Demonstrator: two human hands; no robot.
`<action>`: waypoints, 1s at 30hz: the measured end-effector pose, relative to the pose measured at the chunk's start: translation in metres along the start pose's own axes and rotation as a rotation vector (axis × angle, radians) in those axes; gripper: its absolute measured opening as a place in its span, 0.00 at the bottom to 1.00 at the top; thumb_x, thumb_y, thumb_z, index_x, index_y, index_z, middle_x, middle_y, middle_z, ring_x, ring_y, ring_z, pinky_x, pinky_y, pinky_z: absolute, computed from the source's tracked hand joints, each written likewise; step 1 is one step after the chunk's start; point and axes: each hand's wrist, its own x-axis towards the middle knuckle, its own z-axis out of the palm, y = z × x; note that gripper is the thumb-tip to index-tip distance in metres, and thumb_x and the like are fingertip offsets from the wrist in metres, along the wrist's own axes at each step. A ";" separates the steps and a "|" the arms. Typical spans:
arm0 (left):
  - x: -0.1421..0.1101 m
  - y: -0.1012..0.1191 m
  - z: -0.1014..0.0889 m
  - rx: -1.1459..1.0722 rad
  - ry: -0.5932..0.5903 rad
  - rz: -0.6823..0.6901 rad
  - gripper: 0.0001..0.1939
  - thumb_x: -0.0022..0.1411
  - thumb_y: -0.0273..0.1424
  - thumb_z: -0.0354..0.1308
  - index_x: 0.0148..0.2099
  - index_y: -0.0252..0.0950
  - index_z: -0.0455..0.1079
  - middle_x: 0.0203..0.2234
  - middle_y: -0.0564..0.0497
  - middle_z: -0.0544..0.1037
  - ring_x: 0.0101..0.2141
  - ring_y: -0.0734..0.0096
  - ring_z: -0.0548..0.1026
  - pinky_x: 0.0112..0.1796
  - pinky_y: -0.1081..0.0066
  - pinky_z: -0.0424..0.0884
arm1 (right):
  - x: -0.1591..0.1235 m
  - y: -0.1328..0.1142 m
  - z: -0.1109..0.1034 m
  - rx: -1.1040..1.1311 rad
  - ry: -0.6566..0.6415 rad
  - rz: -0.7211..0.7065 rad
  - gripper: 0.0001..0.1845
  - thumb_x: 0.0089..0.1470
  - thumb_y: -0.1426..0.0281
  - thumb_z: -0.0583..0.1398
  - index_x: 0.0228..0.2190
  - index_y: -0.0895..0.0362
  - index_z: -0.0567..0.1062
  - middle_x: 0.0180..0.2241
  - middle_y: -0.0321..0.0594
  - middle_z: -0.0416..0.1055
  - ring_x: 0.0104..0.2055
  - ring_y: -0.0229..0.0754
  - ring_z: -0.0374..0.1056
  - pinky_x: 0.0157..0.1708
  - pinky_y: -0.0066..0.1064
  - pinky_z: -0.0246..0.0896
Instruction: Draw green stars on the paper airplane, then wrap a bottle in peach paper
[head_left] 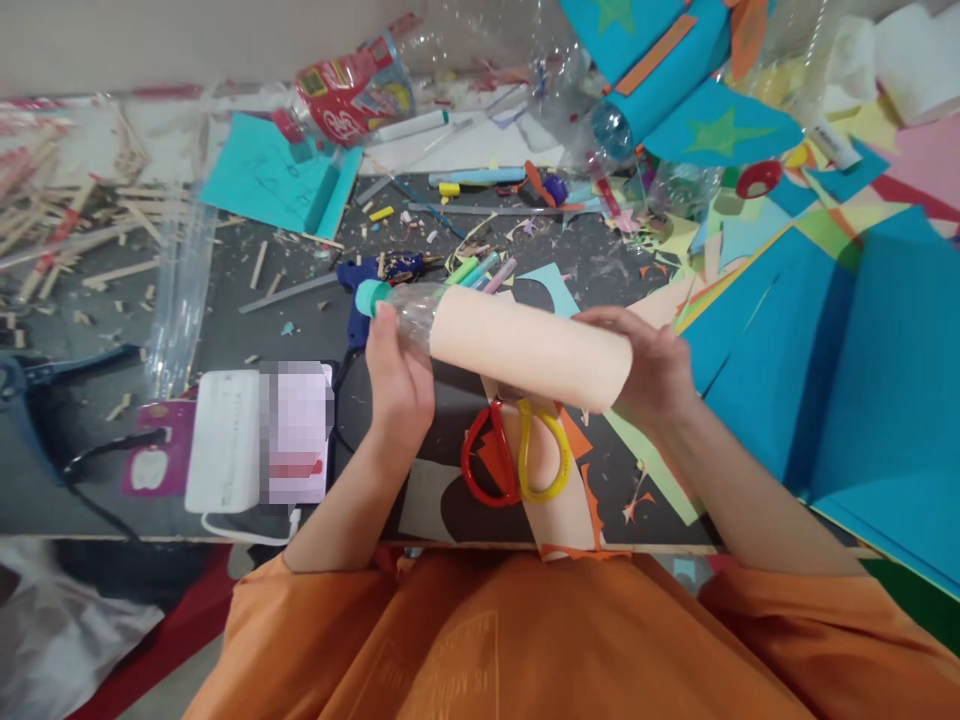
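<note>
A clear plastic bottle with a teal cap lies across both my hands, its body wrapped in a sheet of cream paper. My left hand grips the neck end, thumb up by the cap. At the base end, my right hand is curled round the paper-covered bottom, its fingers partly hidden behind it. Below the bottle rest scissors with one red and one yellow handle loop, on a strip of cream paper with orange scraps. A blue glue gun lies just behind the cap.
At left are a white power bank, a phone, clear glue sticks and wooden sticks. Blue card sheets cover the right side. A labelled bottle and a blue paper-wrapped bottle lie at the back.
</note>
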 end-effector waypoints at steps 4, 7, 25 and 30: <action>0.000 -0.005 -0.001 -0.031 0.038 -0.118 0.25 0.56 0.59 0.60 0.40 0.43 0.72 0.45 0.48 0.81 0.55 0.54 0.75 0.50 0.60 0.76 | -0.007 0.008 0.006 -0.161 -0.257 0.060 0.32 0.40 0.48 0.71 0.46 0.47 0.79 0.47 0.40 0.79 0.51 0.50 0.73 0.49 0.40 0.68; -0.003 -0.007 0.001 -0.044 0.000 -0.147 0.28 0.54 0.61 0.60 0.42 0.42 0.72 0.46 0.47 0.81 0.55 0.53 0.76 0.50 0.59 0.76 | -0.009 0.011 0.011 -0.175 -0.318 0.081 0.29 0.43 0.54 0.72 0.48 0.47 0.79 0.51 0.40 0.77 0.53 0.50 0.73 0.50 0.40 0.68; -0.017 0.003 0.002 -0.034 -0.290 -0.397 0.30 0.51 0.54 0.63 0.47 0.36 0.68 0.43 0.41 0.81 0.49 0.49 0.79 0.45 0.58 0.79 | -0.001 0.019 0.026 -0.029 0.117 0.060 0.16 0.49 0.58 0.68 0.40 0.48 0.77 0.49 0.37 0.76 0.58 0.45 0.70 0.61 0.41 0.62; -0.013 -0.002 -0.001 -0.042 -0.272 -0.464 0.31 0.49 0.55 0.65 0.47 0.38 0.68 0.42 0.43 0.82 0.45 0.50 0.81 0.41 0.60 0.79 | 0.010 0.008 0.024 0.058 0.119 0.191 0.13 0.46 0.64 0.67 0.36 0.53 0.77 0.45 0.42 0.79 0.48 0.45 0.76 0.42 0.34 0.72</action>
